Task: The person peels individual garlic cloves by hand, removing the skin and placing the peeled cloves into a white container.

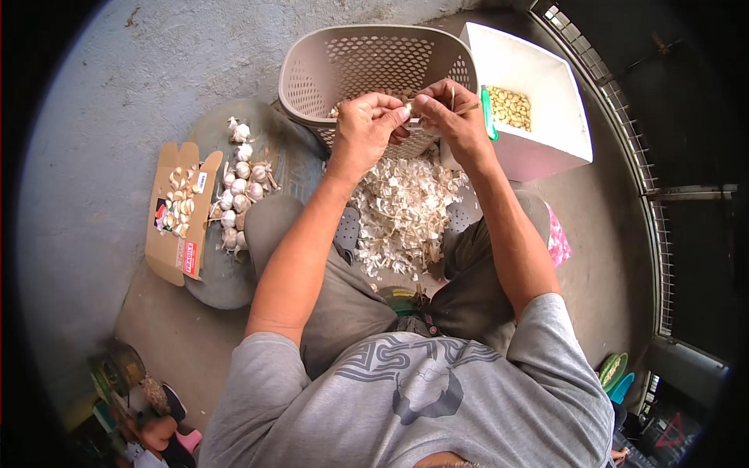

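Note:
Over the near rim of a beige plastic basket [374,122], my two hands meet. My left hand [365,129] is closed, pinching a pale garlic clove [408,108] between thumb and fingers. Close against the clove, my right hand [456,125] is closed too, its thumb and forefinger pressed together. A thin, narrow thing [468,108] sticks out from the right fingers; its kind cannot be made out. Below the hands, a heap of garlic skins [402,210] lies on the floor between my feet. More garlic pieces show partly inside the basket, behind my hands.
A white foam box [546,140] at the right holds peeled cloves [509,108], with a green strip-like thing [489,113] at its rim. Left, a round grey surface [292,156] bears whole garlic bulbs [242,187] and a cardboard box [175,253] with cloves. Another person [160,433] is lower left.

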A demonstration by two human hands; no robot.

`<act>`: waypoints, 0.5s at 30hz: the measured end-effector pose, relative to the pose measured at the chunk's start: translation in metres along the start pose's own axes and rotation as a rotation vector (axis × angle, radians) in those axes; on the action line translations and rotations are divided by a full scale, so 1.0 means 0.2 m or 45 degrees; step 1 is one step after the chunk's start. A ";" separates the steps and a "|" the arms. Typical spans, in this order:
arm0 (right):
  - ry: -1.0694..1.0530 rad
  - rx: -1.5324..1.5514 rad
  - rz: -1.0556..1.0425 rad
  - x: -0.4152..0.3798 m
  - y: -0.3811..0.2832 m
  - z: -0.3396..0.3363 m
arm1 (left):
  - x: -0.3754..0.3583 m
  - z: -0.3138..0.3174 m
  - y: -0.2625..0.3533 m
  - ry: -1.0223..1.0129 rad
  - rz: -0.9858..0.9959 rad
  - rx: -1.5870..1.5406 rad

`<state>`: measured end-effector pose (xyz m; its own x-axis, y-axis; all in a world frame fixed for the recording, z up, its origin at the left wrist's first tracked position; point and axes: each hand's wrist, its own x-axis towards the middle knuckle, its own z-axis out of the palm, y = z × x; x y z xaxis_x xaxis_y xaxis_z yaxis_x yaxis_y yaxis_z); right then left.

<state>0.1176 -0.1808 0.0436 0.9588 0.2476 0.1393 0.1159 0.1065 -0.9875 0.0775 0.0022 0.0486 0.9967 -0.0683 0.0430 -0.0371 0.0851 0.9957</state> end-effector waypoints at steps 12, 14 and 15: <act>0.070 0.218 0.089 -0.02 0.03 0.07 | 0.01 0.00 -0.05 0.047 -0.043 -0.241; 0.060 0.223 0.116 0.00 0.09 0.05 | 0.01 0.00 -0.06 0.071 -0.034 -0.169; 0.056 0.225 0.130 0.00 0.09 0.06 | 0.02 -0.01 -0.07 0.082 -0.029 -0.133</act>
<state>0.1173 -0.1678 0.0264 0.9741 0.2239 0.0320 -0.0259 0.2510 -0.9676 0.0813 0.0022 0.0356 0.9999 -0.0079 0.0116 -0.0099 0.1872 0.9823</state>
